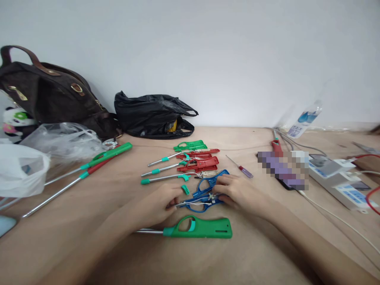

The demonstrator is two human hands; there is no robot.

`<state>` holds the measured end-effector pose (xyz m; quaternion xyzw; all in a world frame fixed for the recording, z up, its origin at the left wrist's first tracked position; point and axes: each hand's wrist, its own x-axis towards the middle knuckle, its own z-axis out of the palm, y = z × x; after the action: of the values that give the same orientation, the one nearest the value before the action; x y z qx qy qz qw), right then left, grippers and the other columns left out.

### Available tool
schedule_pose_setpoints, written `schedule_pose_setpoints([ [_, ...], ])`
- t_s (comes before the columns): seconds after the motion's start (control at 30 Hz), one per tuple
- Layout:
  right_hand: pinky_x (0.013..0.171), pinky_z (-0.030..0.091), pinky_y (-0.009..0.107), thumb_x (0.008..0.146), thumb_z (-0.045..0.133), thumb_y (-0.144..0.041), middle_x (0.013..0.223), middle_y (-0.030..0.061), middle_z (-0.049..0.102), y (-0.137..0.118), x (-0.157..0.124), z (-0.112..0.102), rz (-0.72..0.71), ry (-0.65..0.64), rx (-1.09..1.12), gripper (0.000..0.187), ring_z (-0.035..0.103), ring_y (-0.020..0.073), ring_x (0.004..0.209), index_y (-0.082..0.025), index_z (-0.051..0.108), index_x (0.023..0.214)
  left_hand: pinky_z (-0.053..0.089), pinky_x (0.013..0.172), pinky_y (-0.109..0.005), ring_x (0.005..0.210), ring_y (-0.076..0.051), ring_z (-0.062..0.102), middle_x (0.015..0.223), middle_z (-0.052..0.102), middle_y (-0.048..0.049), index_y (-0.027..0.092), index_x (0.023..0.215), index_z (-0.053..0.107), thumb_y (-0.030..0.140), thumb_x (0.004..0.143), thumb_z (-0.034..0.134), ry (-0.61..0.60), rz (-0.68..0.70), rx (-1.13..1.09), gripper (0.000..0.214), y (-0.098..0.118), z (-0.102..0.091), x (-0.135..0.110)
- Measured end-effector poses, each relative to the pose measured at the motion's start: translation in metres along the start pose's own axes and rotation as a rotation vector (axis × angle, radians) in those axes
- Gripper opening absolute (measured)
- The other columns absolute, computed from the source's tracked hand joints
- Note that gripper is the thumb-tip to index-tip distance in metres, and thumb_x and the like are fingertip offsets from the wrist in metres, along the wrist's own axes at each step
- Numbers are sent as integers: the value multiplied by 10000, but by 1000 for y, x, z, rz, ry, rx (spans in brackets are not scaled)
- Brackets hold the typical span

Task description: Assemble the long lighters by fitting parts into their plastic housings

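A blue gas lighter (198,208) lies opened in front of me, with thin white wires and inner parts showing in its handle shell. My left hand (163,200) is closed in a pinch on its metal tube end. At the handle end, my right hand (236,190) is closed with its fingertips on the inner parts. Just behind, a second blue handle half (204,185) partly disappears under my right hand. A loose teal trigger (185,189) sits beside my left fingers. Nearer to me lies a whole green lighter (204,228), its tube partly covered by my left arm.
Opened red handle halves (204,164), a green half (190,145) and metal tubes (162,179) lie behind my hands. A screwdriver (245,171), phone (280,170) and power strip (338,182) are right. Lighters (110,153) and bags (148,114) are left and behind.
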<state>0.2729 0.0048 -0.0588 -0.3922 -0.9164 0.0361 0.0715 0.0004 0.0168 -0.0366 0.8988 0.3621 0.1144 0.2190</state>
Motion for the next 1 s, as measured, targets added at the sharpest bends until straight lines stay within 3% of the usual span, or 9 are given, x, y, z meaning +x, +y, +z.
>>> schedule_pose_setpoints([
  [0.27, 696, 450, 306, 883, 525, -96, 947, 65, 643, -8, 2, 3, 33, 27, -46, 167, 614, 197, 827, -187, 662, 908, 353, 618, -277, 705, -177, 533, 812, 592, -8, 196, 703, 515, 75, 754, 459, -101, -12, 96, 143, -7, 1, 1],
  [0.37, 637, 421, 287, 860, 550, -83, 947, 62, 641, -14, 3, 6, 54, 56, -86, 159, 610, 199, 812, -191, 657, 906, 376, 647, -281, 762, -193, 562, 866, 613, -15, 203, 746, 539, 84, 750, 462, -90, -9, 114, 142, -13, 2, 2],
  [0.6, 583, 376, 271, 827, 572, -40, 915, 55, 638, -19, 3, 10, 69, 78, -144, 194, 600, 197, 799, -195, 658, 906, 343, 570, -253, 627, -148, 503, 736, 564, 24, 201, 651, 488, 69, 723, 467, -51, 24, 111, 152, -12, -5, 0],
  [1.0, 580, 397, 274, 812, 568, -17, 915, 63, 640, -21, 4, 9, 57, 60, -146, 220, 614, 206, 797, -187, 659, 918, 408, 660, -275, 762, -181, 582, 870, 609, 2, 208, 737, 565, 77, 785, 478, -26, 35, 139, 164, -18, 2, 1],
])
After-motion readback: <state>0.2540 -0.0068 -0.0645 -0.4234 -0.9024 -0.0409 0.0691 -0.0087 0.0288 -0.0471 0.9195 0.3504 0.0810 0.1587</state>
